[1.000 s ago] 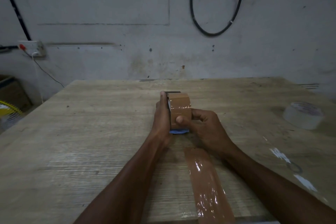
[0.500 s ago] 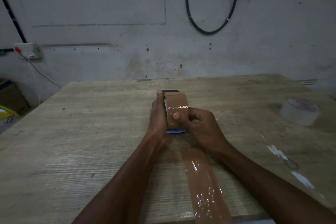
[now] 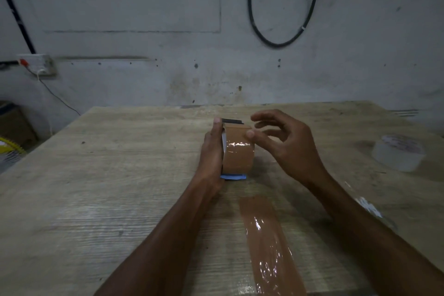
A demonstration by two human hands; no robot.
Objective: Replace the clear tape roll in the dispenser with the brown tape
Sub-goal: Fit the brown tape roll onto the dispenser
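The brown tape roll stands on edge in the tape dispenser, whose blue base and black top edge show around it, at the middle of the wooden table. My left hand grips the dispenser's left side. My right hand hovers just right of the roll, fingers spread, with the thumb tip touching the roll's upper right edge. The clear tape roll lies flat at the table's right side.
A strip of brown tape is stuck along the table near its front edge. White scraps lie at the right. A black cable loop hangs on the wall behind. A socket box sits at left.
My right hand has let go of the roll's front and lifted up and to the right, opening its fingers. The left hand keeps its hold on the dispenser.
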